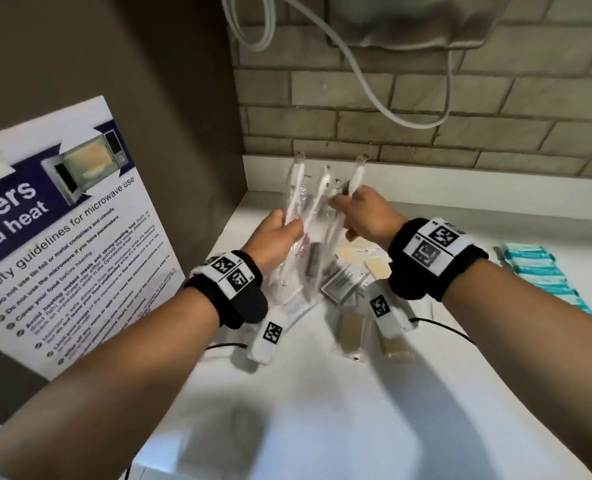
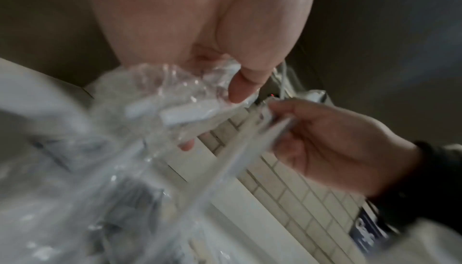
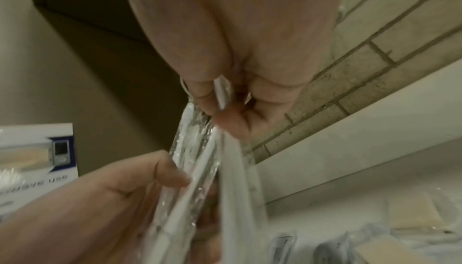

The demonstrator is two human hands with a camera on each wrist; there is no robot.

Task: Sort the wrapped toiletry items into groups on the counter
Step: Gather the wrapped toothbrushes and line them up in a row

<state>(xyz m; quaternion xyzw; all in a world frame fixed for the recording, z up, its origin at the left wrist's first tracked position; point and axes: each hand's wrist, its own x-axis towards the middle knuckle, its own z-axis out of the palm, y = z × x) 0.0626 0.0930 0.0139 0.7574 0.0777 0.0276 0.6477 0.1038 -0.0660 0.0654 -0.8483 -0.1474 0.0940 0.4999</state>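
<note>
Both hands are raised above the white counter [image 1: 322, 393]. My left hand [image 1: 287, 225] grips a bundle of white toothbrushes in clear wrappers [image 1: 299, 188], heads pointing up. The same bundle [image 2: 180, 110] shows blurred under my left thumb [image 2: 241, 86]. My right hand [image 1: 343, 207] pinches another wrapped toothbrush [image 1: 357, 174] right beside the bundle. In the right wrist view its fingers [image 3: 220, 98] curl round the wrapper [image 3: 232, 161], and the left hand [image 3: 140, 185] touches it from below. Beige wrapped soap bars [image 1: 351, 332] and silver sachets [image 1: 343, 282] lie on the counter beneath the hands.
A row of teal packets [image 1: 544, 271] lies at the counter's right side. A microwave safety sign [image 1: 66, 237] leans against the brown wall on the left. A grey cable [image 1: 367, 81] hangs down the brick wall behind.
</note>
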